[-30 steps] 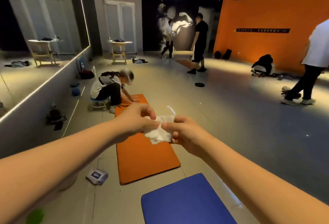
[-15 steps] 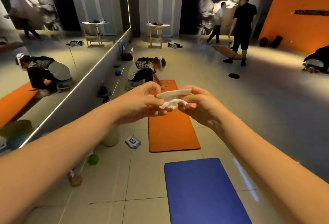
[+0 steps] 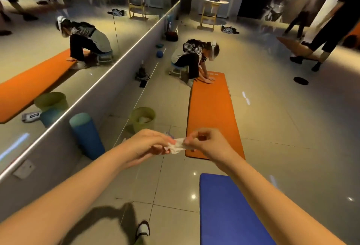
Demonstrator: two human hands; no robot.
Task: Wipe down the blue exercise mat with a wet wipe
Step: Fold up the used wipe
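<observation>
- While both arms reach out over the tiled floor, the left hand (image 3: 148,145) and the right hand (image 3: 208,143) each pinch one end of a single crumpled white wet wipe (image 3: 177,147), their fingers curled onto it in mid-air.
- One blue exercise mat (image 3: 229,211) lies flat on the floor under the right forearm, below the wipe and not touching it.
- One orange mat (image 3: 210,112) lies beyond it, with bare tile between the two.
- One person (image 3: 191,57) on a low stool presses both hands on the orange mat's far end.
- Near the mirrored wall stand one upright blue foam roller (image 3: 87,135) and one green bin (image 3: 136,126) holding white wads.
</observation>
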